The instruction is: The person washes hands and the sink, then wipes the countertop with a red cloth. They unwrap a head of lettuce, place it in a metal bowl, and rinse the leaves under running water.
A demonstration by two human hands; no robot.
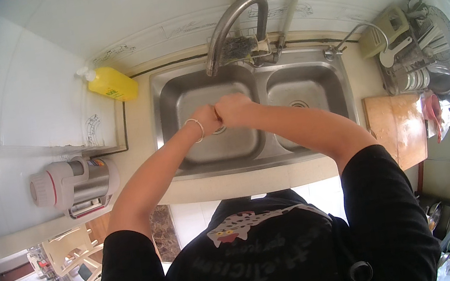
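My left hand (pixel 206 119), with a thin pale bracelet on its wrist, is over the larger left bowl of a stainless steel double sink (pixel 229 167). My right hand (pixel 232 106) touches it, knuckles towards the faucet. Both look curled; whether anything is held between them is hidden. The curved metal faucet (pixel 229 20) arches above the left bowl, its spout beyond my hands. A drain shows partly under them, and another drain (pixel 298 104) lies in the smaller right bowl. Behind the faucet a dark scouring pad (pixel 239 48) sits in a wire rack.
A yellow pump bottle (pixel 114 83) stands back left, and a white-and-steel vacuum jug (pixel 83 185) is at the left. To the right are a small curved tap (pixel 361 28), a dish rack with plates (pixel 412 79) and utensils, and a wooden cutting board (pixel 397 127).
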